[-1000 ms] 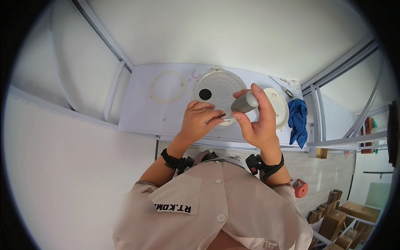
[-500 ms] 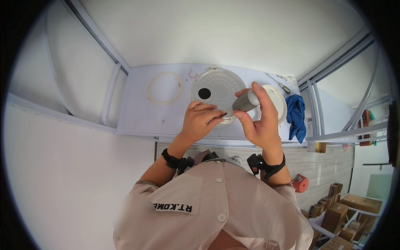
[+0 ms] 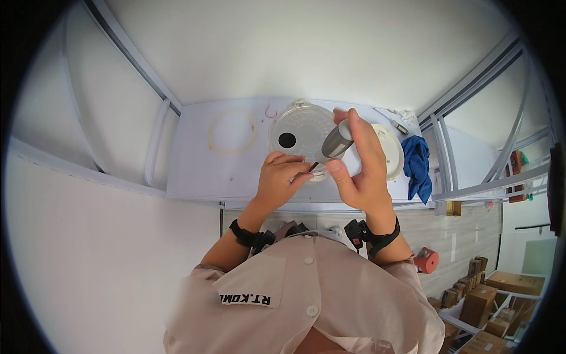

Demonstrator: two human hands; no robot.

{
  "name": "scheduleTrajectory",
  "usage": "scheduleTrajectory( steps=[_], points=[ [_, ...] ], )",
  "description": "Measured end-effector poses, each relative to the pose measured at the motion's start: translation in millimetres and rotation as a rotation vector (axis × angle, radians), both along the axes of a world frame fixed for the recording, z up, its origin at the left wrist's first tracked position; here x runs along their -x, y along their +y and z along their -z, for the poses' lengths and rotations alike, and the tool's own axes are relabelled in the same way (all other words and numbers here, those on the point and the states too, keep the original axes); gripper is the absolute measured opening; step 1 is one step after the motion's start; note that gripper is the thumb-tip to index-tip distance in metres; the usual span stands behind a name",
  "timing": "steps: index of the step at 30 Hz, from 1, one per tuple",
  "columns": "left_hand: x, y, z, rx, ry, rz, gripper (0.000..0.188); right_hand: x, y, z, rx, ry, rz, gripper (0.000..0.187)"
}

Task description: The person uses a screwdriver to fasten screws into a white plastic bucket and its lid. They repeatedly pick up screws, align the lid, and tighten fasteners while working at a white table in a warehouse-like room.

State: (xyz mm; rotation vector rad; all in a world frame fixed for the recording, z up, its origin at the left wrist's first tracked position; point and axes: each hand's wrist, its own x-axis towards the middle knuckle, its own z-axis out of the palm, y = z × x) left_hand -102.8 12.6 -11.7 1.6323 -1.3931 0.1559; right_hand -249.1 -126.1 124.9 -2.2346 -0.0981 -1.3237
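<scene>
My right hand [image 3: 367, 168] is curled round a screwdriver [image 3: 338, 141] with a thick grey handle, its pale butt end turned up. A thin dark shaft runs down from it toward my left hand [image 3: 282, 180]. Thumb and fingertips of the left hand are pinched round the end of that shaft; whether a small screw is there too, I cannot tell. Below both hands lies a round whitish ribbed housing [image 3: 309, 118] with clips at its far and near rim. A black disc [image 3: 287, 140] sits on its left part. The tip is over the near rim.
A white round part [image 3: 394, 154] lies right of the housing, beside a blue cloth [image 3: 417, 168]. Behind them is another screwdriver [image 3: 399, 127]. A pale ring [image 3: 213, 141] and a red wire loop [image 3: 270, 112] are to the left. Metal frame posts flank the table.
The screwdriver and both hands have shifted slightly left. The screwdriver's shaft now points down to the near rim of the housing, more of it showing.
</scene>
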Motion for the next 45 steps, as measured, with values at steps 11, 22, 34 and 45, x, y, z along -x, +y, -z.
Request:
scheduleTrajectory(
  steps=[11,22,34,45],
  points=[
    [-2.8,-1.9,-2.2,-0.011,0.038,0.063,0.017,3.4,-5.5,15.4,-0.014,-0.009,0.124,0.055],
    [-6.4,-3.1,-3.9,-0.042,0.025,0.072,0.017,2.6,-3.1,-1.5,-0.149,0.049,-0.090,0.041],
    [-5.6,-1.4,-2.8,-0.004,0.040,0.082,0.018,2.1,-4.4,-13.2,-0.325,0.093,-0.270,0.063],
    [-4.7,-1.8,-1.7,-0.001,0.067,0.073,0.018,-9.3,9.7,-23.7,-0.180,0.012,-0.055,0.055]
  ],
)
